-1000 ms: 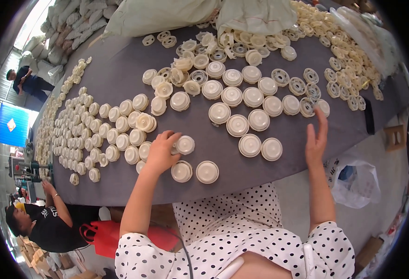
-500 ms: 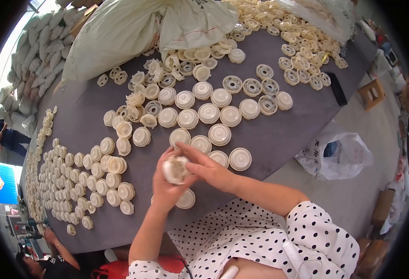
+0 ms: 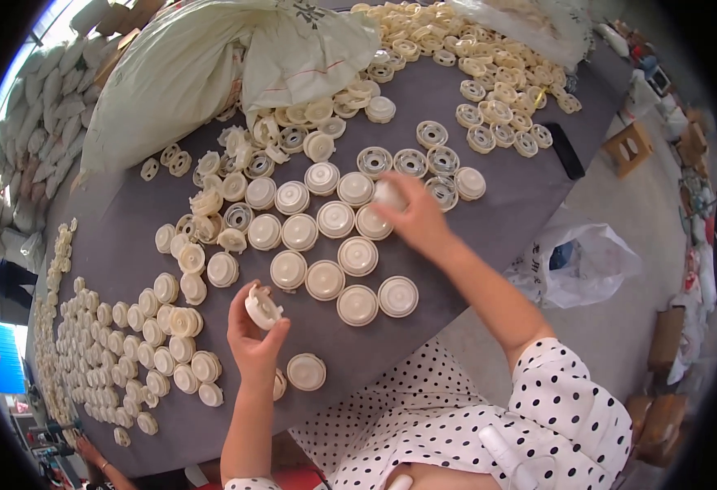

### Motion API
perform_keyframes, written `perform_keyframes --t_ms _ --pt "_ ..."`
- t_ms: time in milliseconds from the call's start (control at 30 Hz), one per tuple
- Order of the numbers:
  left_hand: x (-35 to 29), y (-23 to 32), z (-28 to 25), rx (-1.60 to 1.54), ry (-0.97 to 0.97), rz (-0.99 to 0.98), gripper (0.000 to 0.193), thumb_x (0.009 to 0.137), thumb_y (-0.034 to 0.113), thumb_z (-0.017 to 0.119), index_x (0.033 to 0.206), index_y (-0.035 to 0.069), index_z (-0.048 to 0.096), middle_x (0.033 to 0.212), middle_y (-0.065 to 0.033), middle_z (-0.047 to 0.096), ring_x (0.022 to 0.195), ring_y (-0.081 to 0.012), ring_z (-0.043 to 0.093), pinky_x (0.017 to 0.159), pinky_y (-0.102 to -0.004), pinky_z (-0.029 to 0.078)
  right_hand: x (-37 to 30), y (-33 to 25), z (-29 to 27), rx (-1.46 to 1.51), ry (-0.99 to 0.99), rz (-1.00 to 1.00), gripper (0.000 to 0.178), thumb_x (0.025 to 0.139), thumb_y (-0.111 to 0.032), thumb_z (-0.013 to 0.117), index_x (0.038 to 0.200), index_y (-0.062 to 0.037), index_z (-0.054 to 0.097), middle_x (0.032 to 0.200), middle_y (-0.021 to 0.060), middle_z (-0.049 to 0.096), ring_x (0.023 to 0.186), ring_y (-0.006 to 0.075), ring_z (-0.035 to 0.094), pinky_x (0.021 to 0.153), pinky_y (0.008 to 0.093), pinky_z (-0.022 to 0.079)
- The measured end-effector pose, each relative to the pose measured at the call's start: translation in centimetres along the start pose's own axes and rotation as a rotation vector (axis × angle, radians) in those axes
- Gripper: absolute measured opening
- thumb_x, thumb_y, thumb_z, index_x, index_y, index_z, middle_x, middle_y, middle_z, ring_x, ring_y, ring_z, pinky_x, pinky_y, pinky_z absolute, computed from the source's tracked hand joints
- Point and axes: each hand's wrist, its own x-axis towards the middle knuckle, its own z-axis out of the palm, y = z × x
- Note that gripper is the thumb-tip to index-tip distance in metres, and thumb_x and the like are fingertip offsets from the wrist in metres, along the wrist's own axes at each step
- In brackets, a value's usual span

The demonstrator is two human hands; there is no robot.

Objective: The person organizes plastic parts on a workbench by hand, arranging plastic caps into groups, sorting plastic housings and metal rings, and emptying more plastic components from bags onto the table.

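Observation:
In my left hand (image 3: 254,335), raised over the near part of the table, is a cream plastic part (image 3: 262,308) with a notched, toothed rim, pinched between thumb and fingers. My right hand (image 3: 420,216) reaches farther out to the right, its fingers closed around a round white plastic cap (image 3: 388,194). Beside that hand stand a cluster of similar domed caps (image 3: 335,219) and several open rings with silvery insides (image 3: 410,162). A lone cap (image 3: 307,371) sits close to my left forearm, and another next to it is partly hidden by the wrist.
Dense rows of cream parts (image 3: 109,347) cover the table's left side. Large pale sacks (image 3: 179,90) and a heap of flat rings (image 3: 489,65) lie at the back. A black phone (image 3: 566,151) is near the right edge; a plastic bag (image 3: 587,261) sits below. Another person's hand (image 3: 89,451) shows lower left.
My hands have parted. The right has left the cream part and moved out to a white cap; the left keeps the part and has lowered slightly. The whole view has shifted.

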Motion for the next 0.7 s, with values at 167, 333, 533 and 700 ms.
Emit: perform_keyframes --t_ms 167,333,533,700 --pt "-0.3 -1.0 -0.5 0.103 -0.046 -0.04 0.067 0.064 0.006 0.078 0.125 0.002 0.049 0.114 -0.0083 0.057 0.106 -0.0166 0.054 0.092 -0.0295 0.042 5.3 6.3 -3.8 -0.405 0.01 -0.047 0.047 0.076 -0.03 0.07 0.115 -0.0059 0.057 0.111 0.0139 0.06 0.103 0.0317 0.056 0.09 0.0391 0.044" --pt "0.1 -1.3 -0.8 0.152 -0.068 -0.049 0.067 0.063 0.007 0.079 0.123 0.002 0.05 0.114 -0.0085 0.057 0.105 -0.016 0.054 0.091 -0.0293 0.043 6.1 8.1 -4.1 -0.535 -0.2 0.024 0.039 0.079 -0.026 0.065 0.112 -0.0069 0.059 0.112 0.0135 0.062 0.104 0.0305 0.056 0.089 0.0396 0.045" --pt "1.3 -1.4 0.3 0.233 -0.084 0.056 0.067 0.062 0.011 0.08 0.122 0.002 0.051 0.108 -0.0067 0.059 0.096 -0.0156 0.056 0.084 -0.0288 0.045 4.8 8.0 -5.6 -0.283 -0.074 -0.008 0.027 0.081 -0.013 0.059 0.107 -0.0067 0.063 0.112 0.0125 0.062 0.103 0.0294 0.057 0.088 0.0384 0.046" --pt "4.1 -1.2 3.4 0.314 -0.242 0.097 0.069 0.06 0.014 0.081 0.122 0.003 0.051 0.103 -0.004 0.059 0.088 -0.0126 0.055 0.08 -0.0263 0.043 4.7 8.6 -5.4 -0.361 -0.127 -0.231 0.027 0.074 -0.006 0.063 0.101 -0.0064 0.064 0.104 0.0095 0.064 0.096 0.0284 0.059 0.085 0.0369 0.048"
